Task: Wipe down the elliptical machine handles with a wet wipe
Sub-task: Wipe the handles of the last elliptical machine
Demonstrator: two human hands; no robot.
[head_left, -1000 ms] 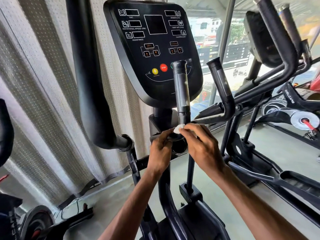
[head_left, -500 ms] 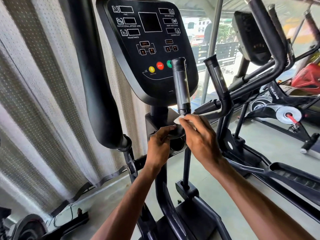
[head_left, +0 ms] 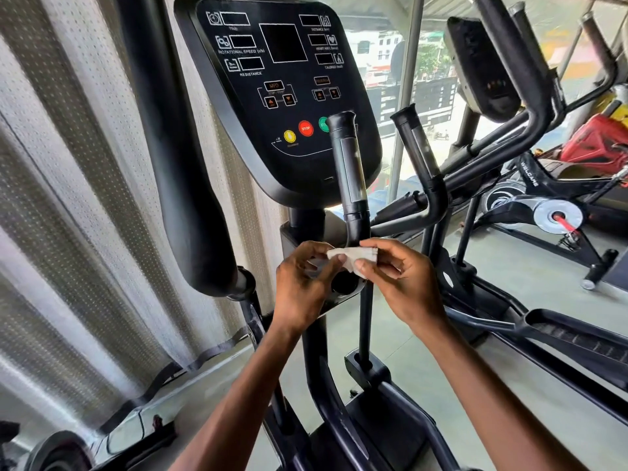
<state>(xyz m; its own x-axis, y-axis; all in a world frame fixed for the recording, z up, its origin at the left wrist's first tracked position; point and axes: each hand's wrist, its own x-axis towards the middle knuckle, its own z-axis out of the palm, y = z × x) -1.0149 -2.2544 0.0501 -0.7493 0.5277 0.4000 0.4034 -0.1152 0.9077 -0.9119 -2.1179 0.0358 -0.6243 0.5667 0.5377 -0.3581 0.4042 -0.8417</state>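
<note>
on elliptical console (head_left: 282,96) white labels TIME, ROTATIONAL SPEED, RESISTANCE, DISTANCE, HEART RATE, CALORIES, MP3 at mid-panel, red btn (head_left: 305,128) marked STOP, far-right machine frame (head_left: 530,175) w/ WELCARE in white

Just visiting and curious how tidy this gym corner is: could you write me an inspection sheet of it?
Surface: grey floor, smooth.
Job's things: white wipe held low in front of the near handle; second handle to its right.
Clutter: red object far right, blurred.
Grippers: left hand and right hand both pinch the wipe.
Cables: thin dark lead on the floor, lower left.
Surroundings: unlit console, curtain at left, window, another machine at right.
</note>
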